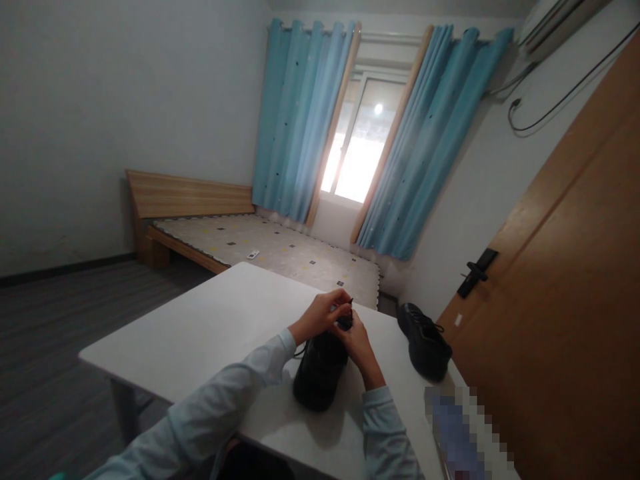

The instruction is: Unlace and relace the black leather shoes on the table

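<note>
Presently on the table: one black shoe (319, 380), two hands at its far end

Item 1: black shoe, resting on the white table (195, 333) near the edge closest to my camera; a thin dark lace loop (299, 351) shows at its left side.

Item 2: left hand (324, 313), thumb and fingers drawn close together over the shoe's far end. I see a small dark tip beside the fingertips but cannot tell whether they pinch it.

Item 3: right hand (356, 339), curled against the far end from the right, close to its partner; its grip is hidden from me, so I cannot tell what it pinches.

Item 4: second black shoe (425, 343), laced, on the table's right side, apart from both hands.

Item 5: pixelated item (455, 427), near right corner, contents unreadable.

Surroundings: bed (300, 257) beyond the table, bearing a small white object (253, 255); blue curtains (303, 120); brown door (565, 267) at right.
</note>
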{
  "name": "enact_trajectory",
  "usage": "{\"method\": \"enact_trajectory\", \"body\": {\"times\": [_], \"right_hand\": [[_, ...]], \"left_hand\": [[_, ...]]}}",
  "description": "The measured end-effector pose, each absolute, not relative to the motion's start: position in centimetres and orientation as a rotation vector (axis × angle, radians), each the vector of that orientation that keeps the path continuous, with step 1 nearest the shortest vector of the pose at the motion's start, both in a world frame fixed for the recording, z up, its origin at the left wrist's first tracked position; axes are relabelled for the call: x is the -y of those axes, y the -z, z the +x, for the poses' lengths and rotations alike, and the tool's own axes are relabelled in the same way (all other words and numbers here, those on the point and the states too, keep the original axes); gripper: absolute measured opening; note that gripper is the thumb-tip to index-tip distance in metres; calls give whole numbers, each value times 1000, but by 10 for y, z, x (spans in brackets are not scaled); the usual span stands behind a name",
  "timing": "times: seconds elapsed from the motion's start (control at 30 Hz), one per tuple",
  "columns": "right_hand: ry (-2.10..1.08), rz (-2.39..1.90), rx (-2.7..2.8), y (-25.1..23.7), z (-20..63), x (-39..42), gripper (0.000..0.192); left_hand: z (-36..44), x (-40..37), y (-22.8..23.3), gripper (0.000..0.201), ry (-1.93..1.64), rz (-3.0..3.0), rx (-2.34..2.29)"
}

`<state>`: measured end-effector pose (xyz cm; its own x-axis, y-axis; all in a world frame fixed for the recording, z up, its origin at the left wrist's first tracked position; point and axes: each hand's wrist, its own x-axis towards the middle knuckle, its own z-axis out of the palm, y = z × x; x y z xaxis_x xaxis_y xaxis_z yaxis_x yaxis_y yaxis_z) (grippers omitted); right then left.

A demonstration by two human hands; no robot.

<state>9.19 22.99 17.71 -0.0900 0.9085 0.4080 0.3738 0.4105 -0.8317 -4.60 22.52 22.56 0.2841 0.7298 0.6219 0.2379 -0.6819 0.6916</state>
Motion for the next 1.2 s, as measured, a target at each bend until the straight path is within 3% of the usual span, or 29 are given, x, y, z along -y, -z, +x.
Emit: {"method": "enact_trajectory", "body": {"times": [0.17,0.7,1.2], "right_hand": [[-640,-1242,1612,-171,93,-234,61],[-596,-1334,1568,-180,91,-222,69],[-560,-1303,1571,-174,92,-224,66]], "left_hand": [[-46,-222,-244,10,-1480,2057,-871],[-65,-198,-311,14,-1635,1985,-745],[-78,-177,-358,17,-1748,2044,-661]]}}
